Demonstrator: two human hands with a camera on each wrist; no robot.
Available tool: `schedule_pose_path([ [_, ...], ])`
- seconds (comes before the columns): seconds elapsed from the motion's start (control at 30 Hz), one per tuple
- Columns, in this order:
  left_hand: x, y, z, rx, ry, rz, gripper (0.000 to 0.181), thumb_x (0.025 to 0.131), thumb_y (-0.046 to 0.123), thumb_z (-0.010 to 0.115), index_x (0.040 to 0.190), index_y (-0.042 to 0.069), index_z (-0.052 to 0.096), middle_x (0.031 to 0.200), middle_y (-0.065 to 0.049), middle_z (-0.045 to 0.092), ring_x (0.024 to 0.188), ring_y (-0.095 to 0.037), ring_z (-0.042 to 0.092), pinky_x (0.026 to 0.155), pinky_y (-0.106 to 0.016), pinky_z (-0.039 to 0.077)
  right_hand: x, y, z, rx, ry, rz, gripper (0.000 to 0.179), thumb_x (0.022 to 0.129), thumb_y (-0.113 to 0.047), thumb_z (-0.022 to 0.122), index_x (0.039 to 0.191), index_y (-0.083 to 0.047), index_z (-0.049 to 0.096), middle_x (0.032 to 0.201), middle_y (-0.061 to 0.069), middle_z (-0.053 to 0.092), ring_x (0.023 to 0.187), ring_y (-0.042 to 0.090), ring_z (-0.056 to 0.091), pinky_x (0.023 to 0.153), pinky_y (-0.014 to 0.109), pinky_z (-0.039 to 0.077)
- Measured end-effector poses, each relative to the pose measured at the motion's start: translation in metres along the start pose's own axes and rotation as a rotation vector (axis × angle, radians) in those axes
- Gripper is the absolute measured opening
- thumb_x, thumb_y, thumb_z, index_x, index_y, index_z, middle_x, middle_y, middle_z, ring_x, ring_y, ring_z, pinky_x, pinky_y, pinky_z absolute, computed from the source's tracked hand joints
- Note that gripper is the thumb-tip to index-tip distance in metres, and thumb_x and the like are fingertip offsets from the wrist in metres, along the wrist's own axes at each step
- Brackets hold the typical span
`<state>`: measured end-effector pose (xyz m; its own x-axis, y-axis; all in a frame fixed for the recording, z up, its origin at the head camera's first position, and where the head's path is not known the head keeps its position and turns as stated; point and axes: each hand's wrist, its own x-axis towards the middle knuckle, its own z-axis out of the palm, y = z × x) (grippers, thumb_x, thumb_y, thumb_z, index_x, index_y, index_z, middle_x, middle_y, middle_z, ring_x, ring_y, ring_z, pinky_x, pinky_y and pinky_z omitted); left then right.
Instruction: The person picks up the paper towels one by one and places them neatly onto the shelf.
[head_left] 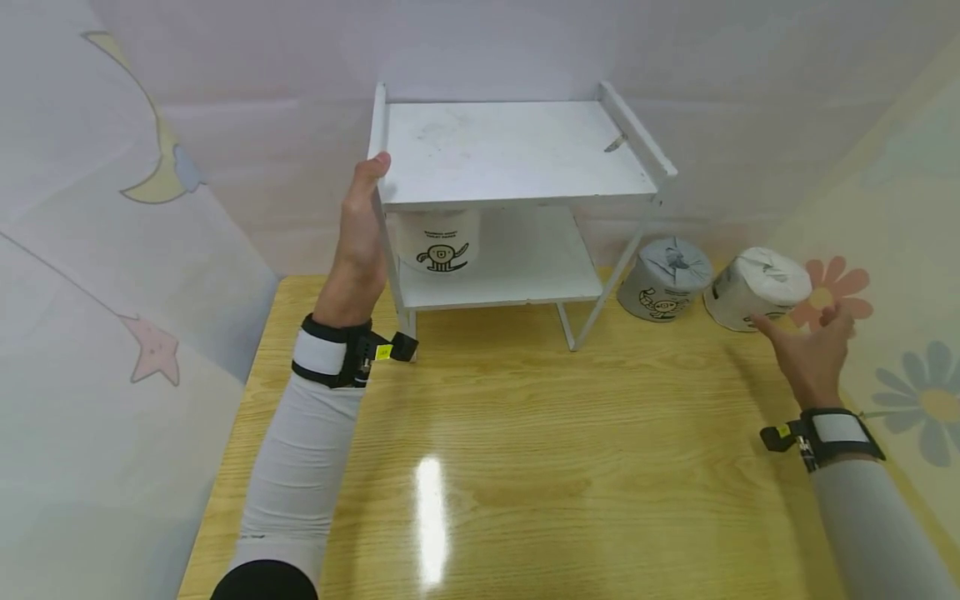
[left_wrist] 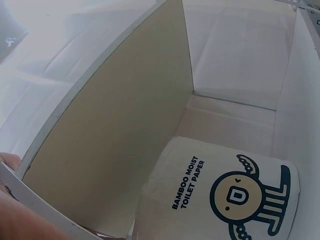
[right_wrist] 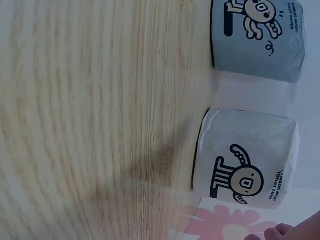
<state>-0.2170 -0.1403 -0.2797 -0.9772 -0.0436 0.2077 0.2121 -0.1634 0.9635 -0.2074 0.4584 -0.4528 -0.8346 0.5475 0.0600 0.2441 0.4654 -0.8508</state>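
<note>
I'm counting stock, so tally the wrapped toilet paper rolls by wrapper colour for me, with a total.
White: 2 (shelved white roll, unshelved white roll)
Grey: 1 (unshelved grey roll)
Total: 3
</note>
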Motion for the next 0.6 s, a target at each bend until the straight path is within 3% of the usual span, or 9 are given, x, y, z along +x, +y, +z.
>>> schedule_pose_path([
  [0.2, 0.001, -0.001, 0.000, 0.005, 0.010, -0.001, 0.076, 0.105, 0.046, 0.034, 0.170, 0.015, 0.013, 0.177, 0.005, 0.005, 0.158, -0.003, -0.001, 0.129, -0.038, -0.006, 0.014, 0.008, 0.004, 0.001, -0.002, -0.063, 0.113, 0.091, -0.041, 0.081, 0.169, -0.022, 0.002, 0.176, 0.012, 0.005, 0.163, 0.023, 0.007, 0.131, 0.048, 0.011],
  [0.43, 0.001, -0.002, 0.000, -0.004, 0.007, 0.009, 0.076, 0.105, 0.045, 0.034, 0.170, 0.014, 0.011, 0.177, 0.004, 0.005, 0.158, -0.003, 0.000, 0.129, -0.037, -0.004, 0.025, 0.015, 0.008, -0.026, 0.006, -0.067, 0.112, 0.091, -0.042, 0.079, 0.168, -0.018, 0.002, 0.176, 0.014, 0.005, 0.162, 0.028, 0.008, 0.131, 0.049, 0.010],
  [0.6, 0.001, -0.002, 0.000, 0.006, 0.011, -0.001, 0.078, 0.105, 0.047, 0.035, 0.171, 0.014, 0.010, 0.177, 0.005, 0.004, 0.159, -0.004, -0.003, 0.129, -0.039, -0.006, 0.030, 0.013, 0.012, 0.014, -0.006, -0.080, 0.114, 0.091, -0.041, 0.081, 0.168, -0.018, 0.000, 0.175, 0.012, 0.002, 0.162, 0.023, 0.008, 0.131, 0.045, 0.010],
])
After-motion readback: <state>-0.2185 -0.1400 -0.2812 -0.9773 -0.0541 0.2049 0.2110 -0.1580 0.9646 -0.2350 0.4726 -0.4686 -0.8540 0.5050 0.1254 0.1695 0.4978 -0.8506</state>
